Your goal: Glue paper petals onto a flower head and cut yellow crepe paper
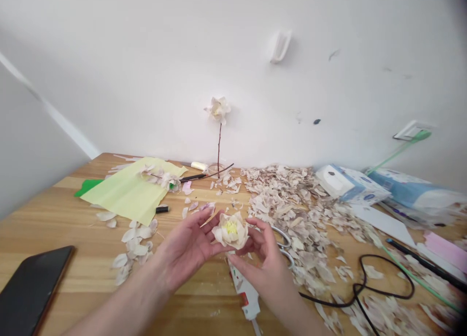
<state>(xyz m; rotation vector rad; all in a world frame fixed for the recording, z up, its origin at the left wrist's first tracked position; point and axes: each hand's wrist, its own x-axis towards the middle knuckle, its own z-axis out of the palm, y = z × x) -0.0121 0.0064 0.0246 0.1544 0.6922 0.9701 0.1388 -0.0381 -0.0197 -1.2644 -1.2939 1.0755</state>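
Note:
A small cream paper flower with a yellow centre sits between both my hands above the wooden table. My left hand cups it from the left, fingers curled under its petals. My right hand pinches its right side with thumb and fingertips. Below my hands lies a white glue gun, partly hidden by my right wrist.
A heap of cut petals covers the table's middle right, with scissors and a black cord. Yellow paper lies at the back left, a dark phone front left, tissue packs back right. A finished flower on a stem leans against the wall.

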